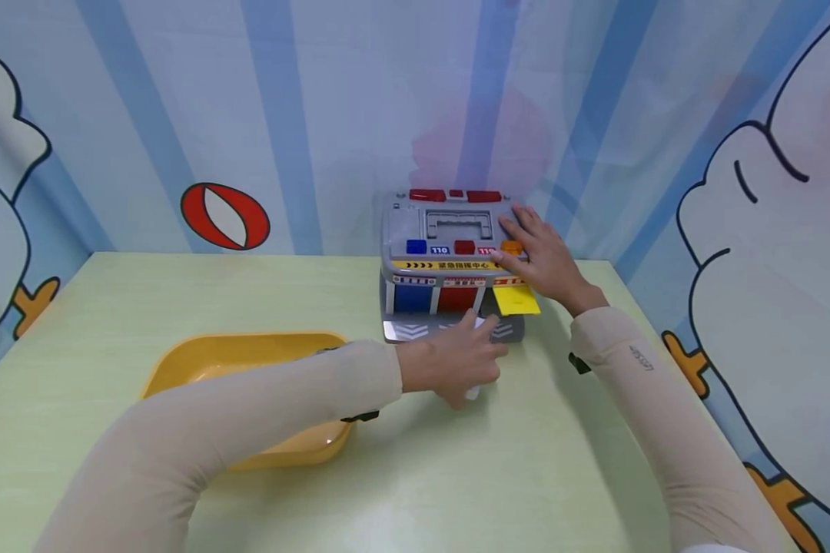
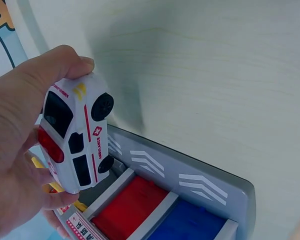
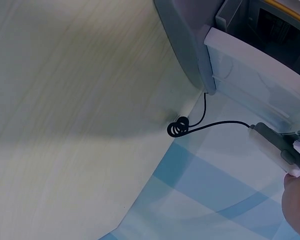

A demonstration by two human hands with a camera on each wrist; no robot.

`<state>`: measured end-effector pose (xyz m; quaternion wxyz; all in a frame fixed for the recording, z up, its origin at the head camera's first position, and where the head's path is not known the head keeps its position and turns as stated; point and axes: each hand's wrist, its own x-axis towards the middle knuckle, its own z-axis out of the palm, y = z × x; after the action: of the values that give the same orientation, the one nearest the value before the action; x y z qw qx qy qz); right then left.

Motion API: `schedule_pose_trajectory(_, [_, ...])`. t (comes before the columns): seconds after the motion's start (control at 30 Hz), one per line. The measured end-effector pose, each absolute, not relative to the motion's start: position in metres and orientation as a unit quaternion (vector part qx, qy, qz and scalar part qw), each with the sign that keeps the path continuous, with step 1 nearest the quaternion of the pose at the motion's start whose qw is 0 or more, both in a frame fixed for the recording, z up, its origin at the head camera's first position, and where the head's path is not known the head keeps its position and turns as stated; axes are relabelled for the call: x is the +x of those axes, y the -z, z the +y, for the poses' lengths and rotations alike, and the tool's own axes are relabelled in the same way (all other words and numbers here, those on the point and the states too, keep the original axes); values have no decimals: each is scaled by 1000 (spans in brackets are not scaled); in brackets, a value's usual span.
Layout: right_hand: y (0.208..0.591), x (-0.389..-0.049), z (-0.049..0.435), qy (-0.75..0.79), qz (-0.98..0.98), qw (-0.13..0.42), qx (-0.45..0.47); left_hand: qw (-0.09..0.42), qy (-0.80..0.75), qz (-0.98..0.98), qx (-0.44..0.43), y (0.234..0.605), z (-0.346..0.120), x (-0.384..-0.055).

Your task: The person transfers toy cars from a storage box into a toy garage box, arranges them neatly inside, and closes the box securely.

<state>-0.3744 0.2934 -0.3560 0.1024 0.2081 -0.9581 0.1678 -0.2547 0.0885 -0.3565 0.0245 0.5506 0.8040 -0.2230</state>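
My left hand (image 1: 456, 359) grips a white toy ambulance (image 2: 88, 142) with red lettering, thumb at one end and fingers at the other. The hand is in front of a grey toy garage (image 1: 406, 226), near its ramp; in the head view it hides most of the ambulance. A raised yellow door (image 1: 516, 300) sticks out at the garage's right bay, beside a red door (image 1: 458, 298) and a blue door (image 1: 413, 299). My right hand (image 1: 545, 259) rests on the garage's top right corner, fingers extended, by the orange button (image 1: 511, 247).
A yellow tray (image 1: 249, 347) lies on the table (image 1: 498, 476) to the left, partly behind my left forearm. Behind the garage hangs a striped curtain (image 1: 339, 115). In the right wrist view, a coiled black cord (image 3: 178, 127) runs to a small handset (image 3: 276, 147) beside the garage.
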Motion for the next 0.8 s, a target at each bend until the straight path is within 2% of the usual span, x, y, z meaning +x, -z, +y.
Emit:
schedule_pose_trajectory(0.37, [356, -374, 292, -173, -958, 101, 205, 44, 206, 810, 547, 366, 109, -264])
schedule_pose_trajectory(0.8, [358, -375, 295, -173, -956, 107, 214, 29, 201, 828, 522, 379, 124, -277])
